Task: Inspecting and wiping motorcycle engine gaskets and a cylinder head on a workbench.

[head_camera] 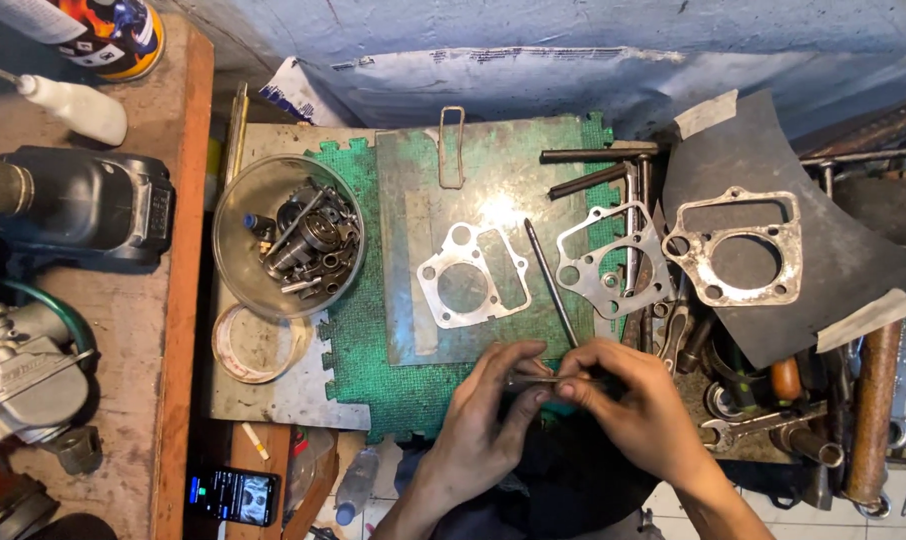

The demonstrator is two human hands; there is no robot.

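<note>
1. Near the lower middle of the head view, the left hand and right hand meet just above the front edge of the green mat.
2. Both hands pinch a thin dark rod that lies level between them; the left fingers are clenched on its left end, the right fingers on its right part. What kind of rod it is I cannot tell.
3. Just beyond the hands a long thin valve stem lies slanted on the metal plate, which rests on the mat.
4. Left of that stem a pale gasket lies flat on the plate.
5. Right of the stem a second gasket lies over the plate's right edge, with dark steel rods behind it.
6. Farther right a third, rougher gasket lies on a sheet of dark abrasive paper, well apart from the hands.
7. On the mat's left side stands a clear bowl full of small engine parts, with a round lid just in front of it.
8. At the right edge spanners and other tools are heaped on the desk, near the right wrist.
9. On the left a wooden shelf bears a white squeeze bottle and a dark machine housing.
10. Below the desk, a lit phone lies screen up.
</note>
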